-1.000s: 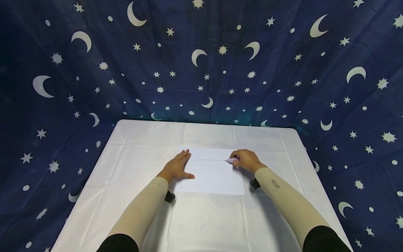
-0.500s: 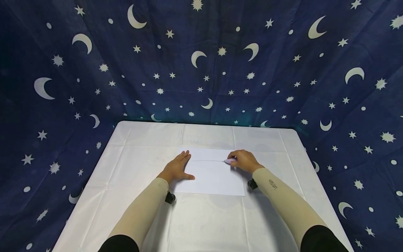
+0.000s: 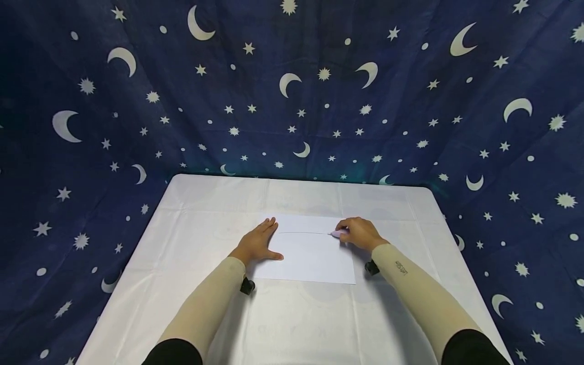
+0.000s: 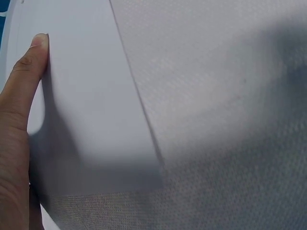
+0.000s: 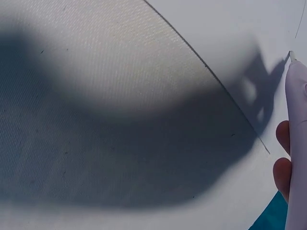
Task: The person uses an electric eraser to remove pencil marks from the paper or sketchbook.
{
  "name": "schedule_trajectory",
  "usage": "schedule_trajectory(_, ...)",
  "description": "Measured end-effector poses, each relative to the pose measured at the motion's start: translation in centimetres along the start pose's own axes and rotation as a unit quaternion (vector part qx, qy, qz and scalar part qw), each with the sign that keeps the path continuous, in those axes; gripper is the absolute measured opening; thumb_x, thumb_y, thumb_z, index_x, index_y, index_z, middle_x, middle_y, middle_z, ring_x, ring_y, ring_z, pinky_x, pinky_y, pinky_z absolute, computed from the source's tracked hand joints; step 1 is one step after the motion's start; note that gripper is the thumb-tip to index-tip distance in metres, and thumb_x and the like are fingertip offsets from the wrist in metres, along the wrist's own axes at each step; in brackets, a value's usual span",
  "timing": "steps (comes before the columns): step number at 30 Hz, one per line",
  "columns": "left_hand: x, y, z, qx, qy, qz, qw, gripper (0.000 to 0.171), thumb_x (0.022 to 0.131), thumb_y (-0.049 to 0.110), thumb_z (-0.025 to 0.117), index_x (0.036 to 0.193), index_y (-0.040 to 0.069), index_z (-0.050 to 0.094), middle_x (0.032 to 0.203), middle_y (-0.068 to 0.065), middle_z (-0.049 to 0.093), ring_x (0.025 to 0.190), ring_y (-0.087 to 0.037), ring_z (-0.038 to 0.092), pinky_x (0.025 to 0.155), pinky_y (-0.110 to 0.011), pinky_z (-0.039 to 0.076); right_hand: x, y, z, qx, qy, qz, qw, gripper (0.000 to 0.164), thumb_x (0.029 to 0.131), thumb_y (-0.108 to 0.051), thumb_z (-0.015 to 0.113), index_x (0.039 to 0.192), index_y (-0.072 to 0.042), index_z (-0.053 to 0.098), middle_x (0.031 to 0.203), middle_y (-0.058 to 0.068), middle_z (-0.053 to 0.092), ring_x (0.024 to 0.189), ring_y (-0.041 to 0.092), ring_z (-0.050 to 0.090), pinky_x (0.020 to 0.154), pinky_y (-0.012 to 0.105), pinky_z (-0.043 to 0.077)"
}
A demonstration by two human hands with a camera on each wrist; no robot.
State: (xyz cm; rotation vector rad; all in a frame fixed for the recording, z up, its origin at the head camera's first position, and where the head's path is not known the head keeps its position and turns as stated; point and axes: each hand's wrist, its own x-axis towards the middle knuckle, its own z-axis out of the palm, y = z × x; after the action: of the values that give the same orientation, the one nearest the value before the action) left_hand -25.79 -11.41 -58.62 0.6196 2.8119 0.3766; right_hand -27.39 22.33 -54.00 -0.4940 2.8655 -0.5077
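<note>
A white sheet of paper (image 3: 310,258) lies on the table with a thin dark line (image 3: 296,232) across its upper part. My left hand (image 3: 257,242) rests on the sheet's left side, fingers straight and thumb spread; that thumb (image 4: 29,67) presses the paper in the left wrist view. At the right side of the sheet, my right hand (image 3: 361,233) grips a thick lavender pen (image 3: 339,233), tip pointing left by the line's right end. In the right wrist view the pen (image 5: 296,105) stands at the right edge, with two curled fingertips (image 5: 282,175) beside its body.
A white cloth with fold creases covers the table (image 3: 301,324). Behind and at both sides hangs a dark blue curtain (image 3: 264,91) printed with moons and stars. Small black wrist cameras (image 3: 247,286) sit beneath both forearms, and shadows fall across paper and cloth.
The right hand with the pen shifts slightly left, then back right along the line. My left hand keeps its place on the paper.
</note>
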Motion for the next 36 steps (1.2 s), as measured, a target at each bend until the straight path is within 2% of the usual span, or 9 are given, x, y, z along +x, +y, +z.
schedule_trajectory(3, 0.1, 0.1, 0.1, 0.004, -0.003, 0.003, 1.0000, 0.115, 0.056, 0.077, 0.059, 0.145, 0.017, 0.018, 0.150, 0.004, 0.006, 0.135, -0.013, 0.003, 0.106, -0.036, 0.018, -0.1, 0.2, 0.1, -0.006, 0.005, -0.007, 1.000, 0.022, 0.074, -0.021, 0.071, 0.095, -0.022, 0.069, 0.095, -0.006, 0.064, 0.084, 0.014, 0.055, 0.079, 0.038, 0.045)
schedule_trajectory(8, 0.1, 0.0, 0.2, 0.018, 0.010, 0.006, 0.9998, 0.113, 0.057, 0.075, 0.060, 0.144, 0.014, 0.022, 0.150, 0.000, 0.011, 0.135, -0.016, 0.006, 0.106, -0.037, 0.020, 0.3, -0.2, 0.4, -0.007, 0.019, -0.033, 0.999, 0.021, 0.073, -0.021, 0.071, 0.094, -0.022, 0.069, 0.092, -0.006, 0.064, 0.081, 0.013, 0.055, 0.076, 0.037, 0.045)
schedule_trajectory(13, 0.0, 0.0, 0.1, 0.019, 0.016, 0.013, 0.9996, 0.111, 0.059, 0.074, 0.061, 0.144, 0.012, 0.024, 0.149, -0.002, 0.014, 0.135, -0.018, 0.009, 0.106, -0.038, 0.019, 0.5, -0.6, 0.7, -0.005, 0.023, -0.028, 0.999, 0.021, 0.073, -0.021, 0.071, 0.094, -0.023, 0.069, 0.092, -0.006, 0.064, 0.081, 0.013, 0.055, 0.078, 0.037, 0.045)
schedule_trajectory(19, 0.0, 0.2, -0.1, 0.020, 0.001, -0.002, 0.9998, 0.113, 0.057, 0.076, 0.059, 0.145, 0.017, 0.019, 0.150, 0.003, 0.008, 0.135, -0.014, 0.005, 0.107, -0.035, 0.016, 0.7, -0.8, 0.9, -0.012, 0.022, -0.026, 0.999, 0.022, 0.074, -0.023, 0.070, 0.095, -0.025, 0.069, 0.095, -0.007, 0.064, 0.085, 0.012, 0.055, 0.080, 0.035, 0.045)
schedule_trajectory(29, 0.0, 0.2, -0.1, 0.018, 0.012, 0.013, 0.9997, 0.112, 0.058, 0.074, 0.061, 0.144, 0.013, 0.023, 0.149, -0.002, 0.013, 0.135, -0.020, 0.011, 0.106, -0.038, 0.019, 0.3, -0.5, 0.6, -0.011, 0.022, -0.024, 0.999, 0.021, 0.074, -0.023, 0.071, 0.095, -0.023, 0.070, 0.095, -0.005, 0.065, 0.085, 0.014, 0.056, 0.079, 0.036, 0.045)
schedule_trajectory(36, 0.0, 0.2, 0.0, 0.019, 0.000, 0.002, 0.9998, 0.114, 0.056, 0.078, 0.057, 0.145, 0.016, 0.019, 0.150, 0.002, 0.009, 0.135, -0.015, 0.006, 0.107, -0.035, 0.015, 0.2, -0.3, 0.5, -0.009, 0.023, -0.025, 0.999, 0.021, 0.073, -0.024, 0.072, 0.094, -0.023, 0.070, 0.093, -0.006, 0.065, 0.083, 0.013, 0.056, 0.078, 0.036, 0.046)
